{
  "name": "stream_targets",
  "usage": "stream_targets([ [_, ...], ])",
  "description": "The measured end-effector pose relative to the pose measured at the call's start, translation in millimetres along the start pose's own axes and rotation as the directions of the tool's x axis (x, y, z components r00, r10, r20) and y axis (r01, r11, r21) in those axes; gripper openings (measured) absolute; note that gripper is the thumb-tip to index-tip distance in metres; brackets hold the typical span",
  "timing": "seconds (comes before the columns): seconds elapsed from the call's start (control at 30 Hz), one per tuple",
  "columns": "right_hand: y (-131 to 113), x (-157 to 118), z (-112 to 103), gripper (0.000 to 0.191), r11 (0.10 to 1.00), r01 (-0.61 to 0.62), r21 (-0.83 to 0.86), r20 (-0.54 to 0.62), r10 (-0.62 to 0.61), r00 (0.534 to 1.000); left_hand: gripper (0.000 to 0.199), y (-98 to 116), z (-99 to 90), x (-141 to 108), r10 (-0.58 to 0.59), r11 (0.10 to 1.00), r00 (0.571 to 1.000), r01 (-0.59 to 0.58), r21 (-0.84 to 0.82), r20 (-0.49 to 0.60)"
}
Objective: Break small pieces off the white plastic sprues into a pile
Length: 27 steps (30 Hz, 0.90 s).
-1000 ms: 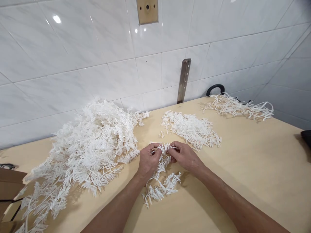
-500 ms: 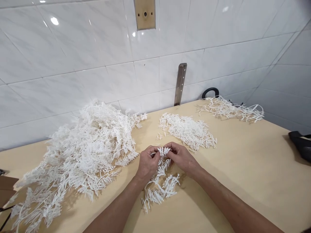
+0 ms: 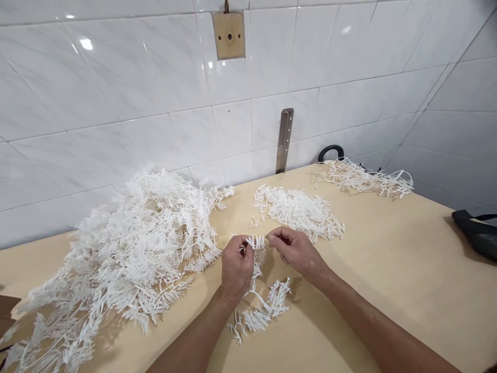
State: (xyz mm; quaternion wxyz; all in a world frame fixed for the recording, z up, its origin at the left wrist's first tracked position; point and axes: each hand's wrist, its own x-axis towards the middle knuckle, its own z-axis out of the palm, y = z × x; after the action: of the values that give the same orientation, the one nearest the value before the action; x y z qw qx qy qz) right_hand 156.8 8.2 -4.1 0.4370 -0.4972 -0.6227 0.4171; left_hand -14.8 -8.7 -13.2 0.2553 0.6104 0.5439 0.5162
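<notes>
A white branched plastic sprig [image 3: 256,242] is pinched between the thumb and fingers of my left hand [image 3: 237,267]. More of the white strand hangs below it, and its lower branches [image 3: 258,317] rest on the table. My right hand [image 3: 297,251] is just right of the sprig, thumb and index finger pressed together at its tip; whatever lies between them is too small to make out. Beyond my hands is a flat pile of small white pieces [image 3: 301,210]. A large heap of white branched sprigs [image 3: 143,238] lies to the left.
Bare white stems [image 3: 365,177] lie at the back right of the table [image 3: 404,269], beside a black ring-shaped handle [image 3: 331,152]. A metal strip [image 3: 284,141] leans on the tiled wall. A black object [image 3: 476,233] is at the right edge, brown cardboard [image 3: 6,311] at the left.
My right hand's fingertips have moved off the sprig, leaving a small gap. The held sprig has shifted slightly left with my left hand. The camera view has tilted up a little.
</notes>
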Motion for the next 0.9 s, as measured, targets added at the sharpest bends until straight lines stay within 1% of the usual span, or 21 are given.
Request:
stream_targets([
  [0.1, 1, -2, 3, 0.040, 0.989, -0.118, 0.094, 0.098, 0.108, 0.989, 0.015, 2, 0.7, -1, 0.039, 0.999, 0.999, -0.040, 0.019, 0.004],
  [0.2, 3, -2, 7, 0.045, 0.969, -0.192, 0.155, 0.158, 0.168, 0.973, 0.017, 5, 0.4, -2, 0.068, 0.997, 0.997, -0.069, 0.032, 0.027],
  [0.27, 3, -2, 9, 0.044, 0.962, -0.204, 0.181, 0.165, 0.175, 0.971, 0.019, 7, -0.1, -2, 0.088, 0.995, 0.995, -0.090, 0.044, 0.044],
  [0.4, 4, -1, 11, 0.040, 0.958, -0.198, 0.209, 0.139, 0.171, 0.975, 0.022, 8, -0.4, -1, 0.115, 0.991, 0.991, -0.119, 0.063, 0.062],
  [0.53, 6, -1, 12, 0.035, 0.966, -0.179, 0.187, 0.110, 0.160, 0.981, 0.021, 5, 0.7, -1, 0.124, 0.989, 0.991, -0.128, 0.077, 0.058],
  [0.7, 8, -1, 14, 0.028, 0.986, -0.112, 0.122, 0.082, 0.103, 0.991, 0.018, 4, 1.1, -4, 0.136, 0.986, 0.988, -0.142, 0.092, 0.072],
  [0.8, 7, -3, 14, 0.023, 0.999, -0.036, 0.024, 0.039, 0.035, 0.999, 0.018, 4, 0.9, -4, 0.136, 0.983, 0.988, -0.144, 0.111, 0.070],
  [0.9, 5, -3, 15, 0.019, 0.988, 0.077, -0.134, -0.023, -0.081, 0.996, 0.018, 4, 0.5, -4, 0.158, 0.978, 0.985, -0.165, 0.127, 0.064],
])
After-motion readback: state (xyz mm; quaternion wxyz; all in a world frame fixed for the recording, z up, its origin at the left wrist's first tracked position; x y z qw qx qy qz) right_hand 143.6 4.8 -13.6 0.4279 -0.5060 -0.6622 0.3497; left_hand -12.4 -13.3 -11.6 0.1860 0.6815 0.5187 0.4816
